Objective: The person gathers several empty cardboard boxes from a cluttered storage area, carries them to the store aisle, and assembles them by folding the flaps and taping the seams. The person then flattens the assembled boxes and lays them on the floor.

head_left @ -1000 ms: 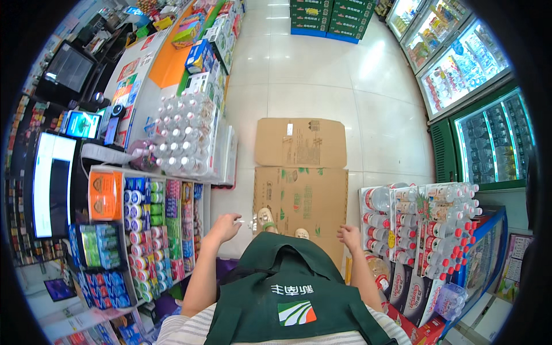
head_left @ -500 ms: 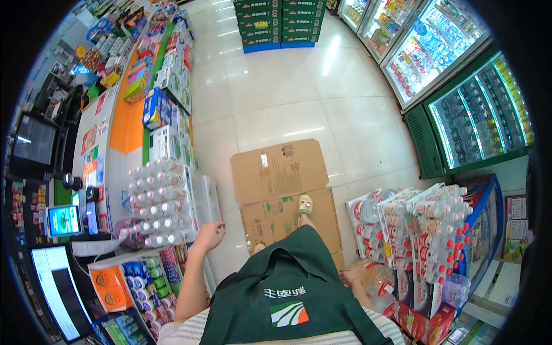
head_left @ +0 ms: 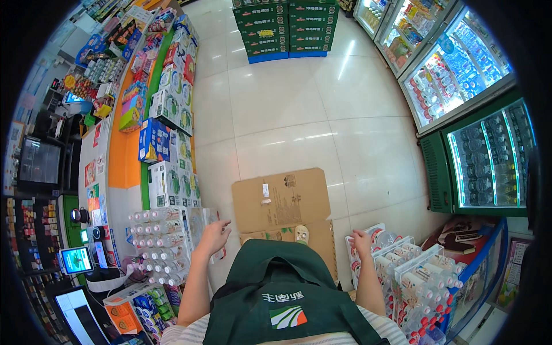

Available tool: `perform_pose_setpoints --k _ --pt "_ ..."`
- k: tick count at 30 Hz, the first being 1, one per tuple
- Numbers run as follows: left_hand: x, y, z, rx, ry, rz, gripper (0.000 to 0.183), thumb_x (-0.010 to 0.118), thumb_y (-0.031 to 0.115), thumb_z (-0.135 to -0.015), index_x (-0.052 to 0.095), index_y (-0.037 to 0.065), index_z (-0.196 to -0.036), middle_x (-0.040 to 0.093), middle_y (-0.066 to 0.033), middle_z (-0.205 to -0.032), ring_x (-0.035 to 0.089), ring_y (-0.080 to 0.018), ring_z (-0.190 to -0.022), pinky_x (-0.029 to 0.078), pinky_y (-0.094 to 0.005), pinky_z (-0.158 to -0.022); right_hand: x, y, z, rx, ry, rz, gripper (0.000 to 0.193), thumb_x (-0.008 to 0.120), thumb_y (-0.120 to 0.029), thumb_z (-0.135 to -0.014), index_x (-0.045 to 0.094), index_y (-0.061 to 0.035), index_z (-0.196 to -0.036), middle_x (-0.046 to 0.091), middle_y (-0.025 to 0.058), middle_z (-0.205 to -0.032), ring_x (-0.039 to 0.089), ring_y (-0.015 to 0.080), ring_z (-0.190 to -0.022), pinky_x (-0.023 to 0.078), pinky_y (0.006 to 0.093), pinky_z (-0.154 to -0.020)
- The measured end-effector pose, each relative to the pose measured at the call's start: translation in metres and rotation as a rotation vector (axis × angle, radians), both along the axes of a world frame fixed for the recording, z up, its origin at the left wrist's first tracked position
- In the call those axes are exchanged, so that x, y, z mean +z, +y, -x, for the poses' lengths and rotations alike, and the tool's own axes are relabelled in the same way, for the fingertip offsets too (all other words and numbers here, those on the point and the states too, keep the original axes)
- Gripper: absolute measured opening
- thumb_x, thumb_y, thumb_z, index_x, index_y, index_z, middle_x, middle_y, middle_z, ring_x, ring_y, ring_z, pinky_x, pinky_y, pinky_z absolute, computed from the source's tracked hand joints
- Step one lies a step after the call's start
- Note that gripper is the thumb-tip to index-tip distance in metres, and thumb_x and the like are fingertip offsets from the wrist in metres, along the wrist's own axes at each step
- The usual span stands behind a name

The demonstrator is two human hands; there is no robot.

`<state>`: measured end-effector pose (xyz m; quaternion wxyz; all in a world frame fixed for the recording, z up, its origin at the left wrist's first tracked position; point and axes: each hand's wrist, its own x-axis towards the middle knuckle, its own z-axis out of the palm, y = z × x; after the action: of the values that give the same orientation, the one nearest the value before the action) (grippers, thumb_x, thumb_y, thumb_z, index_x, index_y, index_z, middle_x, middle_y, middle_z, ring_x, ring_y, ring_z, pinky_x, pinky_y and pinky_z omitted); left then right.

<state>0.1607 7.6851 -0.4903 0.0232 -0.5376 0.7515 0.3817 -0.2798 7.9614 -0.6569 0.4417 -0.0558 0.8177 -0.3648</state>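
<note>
My left hand (head_left: 214, 237) hangs in the air, fingers loosely bent and apart, with nothing in it. It is nearest to the shrink-wrapped clear bottles (head_left: 158, 247) with pale caps at the counter's end, apart from them. My right hand (head_left: 361, 244) is also raised and empty, its fingers partly spread. Beside it on the right stand packs of clear bottles (head_left: 411, 261) with red and white labels, several with red caps. Whether the hand touches the nearest pack cannot be told. A green apron (head_left: 282, 264) covers my front.
Flattened cardboard (head_left: 282, 198) lies on the tiled floor (head_left: 276, 115) ahead, my shoe (head_left: 302, 233) at its near part. The counter (head_left: 123, 167) with boxed goods runs along the left. Stacked green cartons (head_left: 287, 29) stand far ahead. Drinks fridges (head_left: 489, 155) line the right.
My right hand has come up and forward from beside a large clear jug, which is out of sight now. My left hand stays raised. The view has shifted, and the floor and shelves appear lower.
</note>
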Motion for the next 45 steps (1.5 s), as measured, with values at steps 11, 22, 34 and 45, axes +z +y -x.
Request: perform_pose_setpoints --k 11,22,34,45 --pt "-0.024 -0.176 -0.017 -0.196 -0.074 -0.134 0.036 0.059 0.021 -0.084 0.064 0.002 -0.115 0.066 -0.0211 -0.107 0.065 -0.0330 -0.097 0.052 -0.0385 -0.086 -0.007 -0.057 -0.123 -0.177 -0.216 -0.275 0.021 0.057 -0.014 -0.085 0.068 -0.0007 -0.095 0.066 0.0136 -0.075 0.066 0.0260 -0.064 0.049 0.0339 -0.051" --pt "-0.014 -0.326 0.114 -0.443 0.150 -0.045 0.038 0.060 0.020 -0.083 0.063 0.001 -0.116 0.065 -0.0217 -0.108 0.065 -0.0326 -0.098 0.051 -0.0376 -0.087 -0.031 -0.143 -0.120 -0.312 -0.304 -0.291 0.028 0.057 -0.007 -0.084 0.062 0.0069 -0.107 0.068 0.0220 -0.089 0.068 0.0300 -0.067 0.056 0.0404 -0.055" --pt "-0.009 -0.457 0.222 -0.429 -0.079 0.034 0.039 0.062 0.023 -0.082 0.064 0.003 -0.115 0.067 -0.0179 -0.109 0.067 -0.0305 -0.092 0.052 -0.0384 -0.084 -0.006 -0.413 0.084 0.355 0.325 -0.261 0.034 0.056 -0.016 -0.077 0.071 -0.0089 -0.107 0.071 0.0130 -0.082 0.068 0.0210 -0.061 0.055 0.0302 -0.061" --pt "0.005 -0.638 0.344 -0.602 -0.003 -0.024 0.040 0.061 0.026 -0.083 0.063 0.005 -0.118 0.067 -0.0165 -0.110 0.066 -0.0275 -0.099 0.052 -0.0370 -0.086 -0.015 -0.573 0.120 0.138 0.095 -0.161 0.031 0.059 -0.014 -0.078 0.070 -0.0040 -0.104 0.072 0.0119 -0.084 0.070 0.0186 -0.065 0.056 0.0308 -0.059"
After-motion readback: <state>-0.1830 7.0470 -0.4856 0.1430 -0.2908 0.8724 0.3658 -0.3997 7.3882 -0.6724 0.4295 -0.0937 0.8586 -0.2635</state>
